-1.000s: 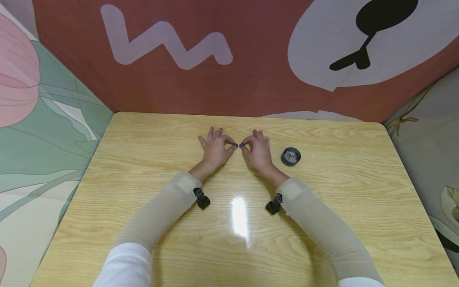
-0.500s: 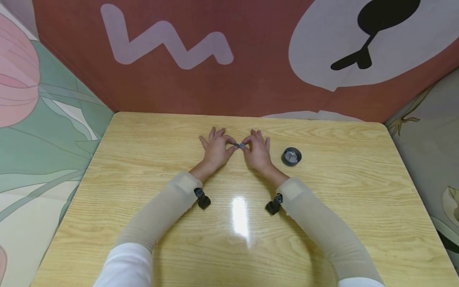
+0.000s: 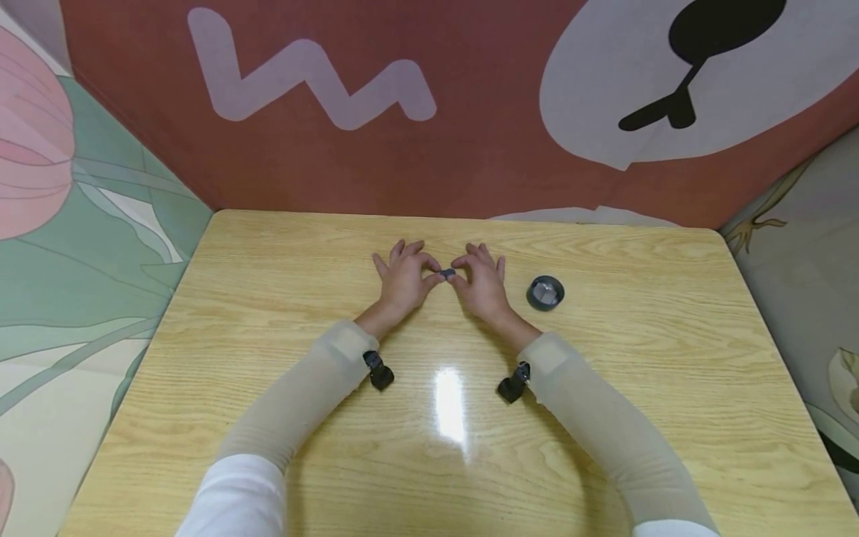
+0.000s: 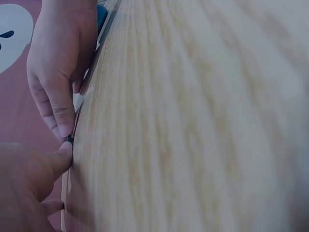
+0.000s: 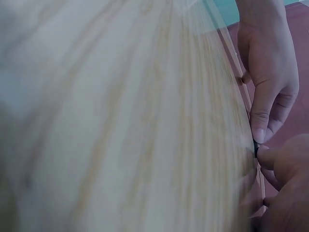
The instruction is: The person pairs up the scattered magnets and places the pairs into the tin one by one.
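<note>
Near the far side of the table, my left hand (image 3: 403,283) pinches a small dark piece (image 3: 448,274) between thumb and index finger, its other fingers spread. From the other side, my right hand (image 3: 485,285) pinches at the same dark spot. Two dark pieces meet there edge to edge, mostly covered by the fingertips. In the left wrist view only a sliver of dark piece (image 4: 71,139) shows between both hands' fingertips, close over the tabletop. The right wrist view likewise shows a dark sliver (image 5: 256,148) there.
A small round dark dish (image 3: 530,300) with greyish contents stands right of my right hand. The wood-grain table (image 3: 429,477) ends at a reddish patterned wall (image 3: 470,164) just beyond the hands. A black camera sits on each wrist.
The two small dark pieces, apart with a narrow gap a second ago, have come together between the fingertips. Both hands have otherwise barely moved; the dish stays put.
</note>
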`<state>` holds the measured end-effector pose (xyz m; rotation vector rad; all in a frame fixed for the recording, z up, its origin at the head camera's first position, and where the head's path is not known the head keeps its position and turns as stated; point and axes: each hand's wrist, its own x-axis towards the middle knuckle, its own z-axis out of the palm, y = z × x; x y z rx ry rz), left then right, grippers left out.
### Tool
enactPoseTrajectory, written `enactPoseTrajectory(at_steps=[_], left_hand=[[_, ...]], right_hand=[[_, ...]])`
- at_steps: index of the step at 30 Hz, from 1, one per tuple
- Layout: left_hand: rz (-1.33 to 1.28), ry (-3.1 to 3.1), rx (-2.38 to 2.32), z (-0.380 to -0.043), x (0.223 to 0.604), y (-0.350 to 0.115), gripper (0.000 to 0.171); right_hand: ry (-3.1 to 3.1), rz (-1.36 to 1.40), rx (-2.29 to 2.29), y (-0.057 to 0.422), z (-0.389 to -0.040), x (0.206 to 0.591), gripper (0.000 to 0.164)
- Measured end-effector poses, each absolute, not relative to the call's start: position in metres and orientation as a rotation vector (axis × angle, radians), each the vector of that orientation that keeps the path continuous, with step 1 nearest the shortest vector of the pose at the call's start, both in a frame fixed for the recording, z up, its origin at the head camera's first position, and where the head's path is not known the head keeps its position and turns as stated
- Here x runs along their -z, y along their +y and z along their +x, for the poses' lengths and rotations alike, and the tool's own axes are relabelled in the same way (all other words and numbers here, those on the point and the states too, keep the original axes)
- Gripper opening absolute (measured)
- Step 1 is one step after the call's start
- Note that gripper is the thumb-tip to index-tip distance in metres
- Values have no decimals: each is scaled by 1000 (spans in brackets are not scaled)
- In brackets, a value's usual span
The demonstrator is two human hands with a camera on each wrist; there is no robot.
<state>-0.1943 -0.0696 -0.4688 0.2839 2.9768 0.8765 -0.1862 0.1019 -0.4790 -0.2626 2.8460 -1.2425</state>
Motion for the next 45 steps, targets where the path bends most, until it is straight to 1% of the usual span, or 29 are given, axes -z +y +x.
enactPoseTrajectory(at_steps=[7, 24, 32, 45], left_hand=[[257, 2976, -871, -193, 468, -69, 20], [276, 2974, -872, -194, 469, -70, 20], [280, 2959, -868, -195, 468, -70, 21], [294, 2945, -876, -195, 467, -72, 23]], right_hand=[[2842, -266, 1242, 103, -186, 478, 15], [2873, -270, 1273, 99, -186, 480, 11], [2881, -255, 1256, 99, -187, 479, 11], [2845, -264, 1247, 102, -187, 476, 21]])
